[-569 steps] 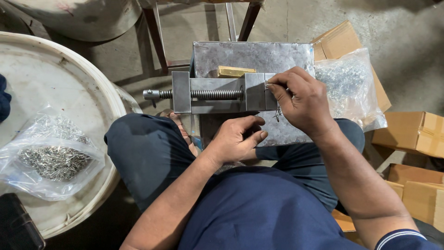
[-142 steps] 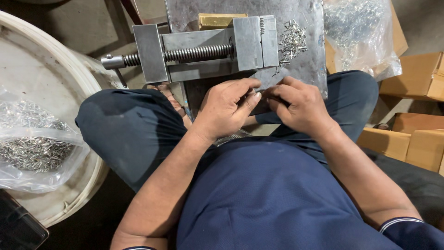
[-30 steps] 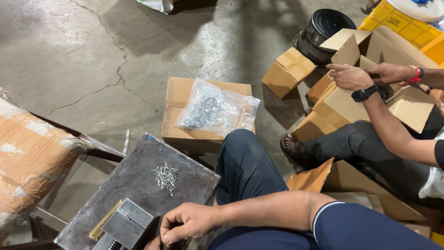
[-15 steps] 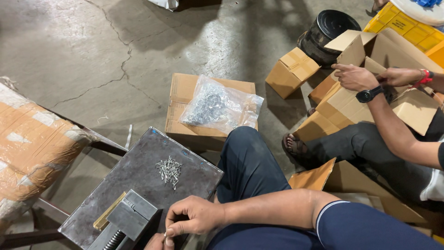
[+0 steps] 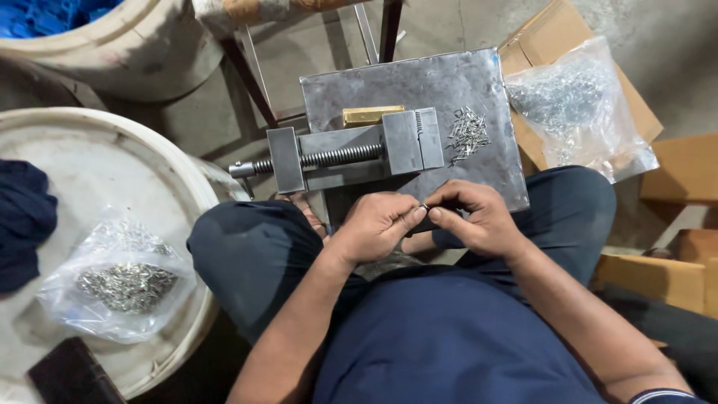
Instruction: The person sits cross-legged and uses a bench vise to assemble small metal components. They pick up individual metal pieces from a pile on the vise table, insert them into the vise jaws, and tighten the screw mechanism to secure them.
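Note:
My left hand [image 5: 380, 222] and my right hand [image 5: 474, 217] meet over my lap, fingertips pinched together on a small metal part [image 5: 423, 209]. Just beyond them a steel vise [image 5: 357, 152] with a threaded screw lies on a grey metal plate [image 5: 464, 86]. A loose heap of small metal pins [image 5: 467, 136] rests on the plate to the right of the vise jaw. A brass-coloured block [image 5: 372, 115] sits behind the vise.
A clear bag of metal pieces [image 5: 120, 280] lies on a white round drum lid [image 5: 90, 187] at left, beside dark blue cloth [image 5: 22, 217]. Another clear bag of parts [image 5: 580, 105] rests on a cardboard box [image 5: 553, 30] at right. More boxes [image 5: 677, 217] stand at the right edge.
The view has swung back from the floor, boxes and a nearby person down to my lap and the vise. Both hands are now together on a small part.

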The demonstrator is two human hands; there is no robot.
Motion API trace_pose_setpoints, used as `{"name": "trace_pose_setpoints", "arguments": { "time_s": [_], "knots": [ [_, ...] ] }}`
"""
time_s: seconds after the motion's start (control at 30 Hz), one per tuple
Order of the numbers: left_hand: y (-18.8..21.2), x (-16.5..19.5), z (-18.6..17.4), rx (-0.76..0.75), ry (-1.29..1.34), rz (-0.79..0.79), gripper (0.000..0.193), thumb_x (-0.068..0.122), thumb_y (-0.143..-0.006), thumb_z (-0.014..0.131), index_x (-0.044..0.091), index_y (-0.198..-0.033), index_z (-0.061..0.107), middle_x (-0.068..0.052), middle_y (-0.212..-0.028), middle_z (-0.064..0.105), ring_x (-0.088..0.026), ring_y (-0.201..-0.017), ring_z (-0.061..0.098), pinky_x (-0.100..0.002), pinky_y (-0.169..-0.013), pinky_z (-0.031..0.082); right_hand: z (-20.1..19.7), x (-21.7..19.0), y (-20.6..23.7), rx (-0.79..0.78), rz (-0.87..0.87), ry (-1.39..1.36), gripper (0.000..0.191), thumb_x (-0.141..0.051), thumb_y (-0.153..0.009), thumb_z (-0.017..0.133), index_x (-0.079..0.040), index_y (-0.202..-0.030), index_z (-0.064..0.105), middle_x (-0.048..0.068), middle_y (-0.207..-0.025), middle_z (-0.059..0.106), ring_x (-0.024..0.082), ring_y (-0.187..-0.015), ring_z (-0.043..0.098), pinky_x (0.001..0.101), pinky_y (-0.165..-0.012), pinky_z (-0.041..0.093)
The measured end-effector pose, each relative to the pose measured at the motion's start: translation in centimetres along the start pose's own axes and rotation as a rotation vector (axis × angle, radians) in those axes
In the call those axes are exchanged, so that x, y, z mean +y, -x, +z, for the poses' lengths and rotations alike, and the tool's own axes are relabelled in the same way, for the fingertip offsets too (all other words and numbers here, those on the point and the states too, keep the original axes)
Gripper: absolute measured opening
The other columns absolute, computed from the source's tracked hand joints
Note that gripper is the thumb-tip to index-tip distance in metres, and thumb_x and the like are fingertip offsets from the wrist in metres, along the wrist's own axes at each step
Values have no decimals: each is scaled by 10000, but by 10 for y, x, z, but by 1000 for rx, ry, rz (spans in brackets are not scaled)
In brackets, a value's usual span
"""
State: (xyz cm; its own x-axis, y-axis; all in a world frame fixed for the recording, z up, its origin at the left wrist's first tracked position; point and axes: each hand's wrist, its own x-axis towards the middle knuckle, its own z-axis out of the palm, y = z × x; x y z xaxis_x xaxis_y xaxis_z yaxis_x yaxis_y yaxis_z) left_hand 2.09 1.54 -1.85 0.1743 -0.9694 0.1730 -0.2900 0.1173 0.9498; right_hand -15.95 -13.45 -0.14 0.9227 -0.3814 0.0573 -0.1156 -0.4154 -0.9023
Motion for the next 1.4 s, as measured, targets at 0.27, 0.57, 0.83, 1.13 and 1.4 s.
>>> {"name": "trace_pose_setpoints", "arguments": {
  "time_s": [0.27, 0.57, 0.83, 1.13, 1.4],
  "knots": [
    [5, -6, 1, -24, 136, -46, 259, 264, -1039, 624, 37, -934, 691, -97, -753, 649, -224, -674, 616, -347, -643, 497, -9, -16, -12, 5, 104, -116, 85, -111, -958, 693, -27, -955, 687, 45, -862, 689, 98, -712, 623, 264, -639, 499],
    [5, -8, 4, 102, 357, -58, 202, 155, -1066, 584, -21, -1045, 681, -71, -832, 673, -108, -742, 555, -282, -702, 515, -29, -50, -67, 222, -180, 471, 82, -86, -985, 726, -17, -1011, 691, 95, -915, 680, 231, -798, 688, 332, -705, 532],
    [4, -8, 3, 110, 331, -41, 199, 155, -1055, 585, -18, -1039, 682, -61, -836, 679, -112, -741, 585, -287, -708, 525, -28, -62, -75, 182, -180, 536, 72, -89, -979, 728, -32, -1007, 693, 95, -934, 683, 258, -798, 697, 351, -693, 545],
    [3, -7, 3, 59, 365, -118, 240, 196, -1072, 563, 2, -1001, 685, -40, -807, 693, -104, -741, 625, -288, -711, 547, -26, -69, -74, 170, -198, 650, 70, -85, -967, 742, -49, -1023, 721, 104, -930, 680, 288, -790, 684, 371, -680, 539],
    [3, -9, 2, 35, 358, -114, 236, 227, -1063, 594, 20, -1010, 695, -69, -811, 700, -133, -703, 634, -313, -649, 538, -6, -68, -37, 229, -114, 427, 99, -90, -957, 749, -42, -1044, 743, 68, -887, 677, 167, -746, 670, 302, -676, 535]
  ]
}}
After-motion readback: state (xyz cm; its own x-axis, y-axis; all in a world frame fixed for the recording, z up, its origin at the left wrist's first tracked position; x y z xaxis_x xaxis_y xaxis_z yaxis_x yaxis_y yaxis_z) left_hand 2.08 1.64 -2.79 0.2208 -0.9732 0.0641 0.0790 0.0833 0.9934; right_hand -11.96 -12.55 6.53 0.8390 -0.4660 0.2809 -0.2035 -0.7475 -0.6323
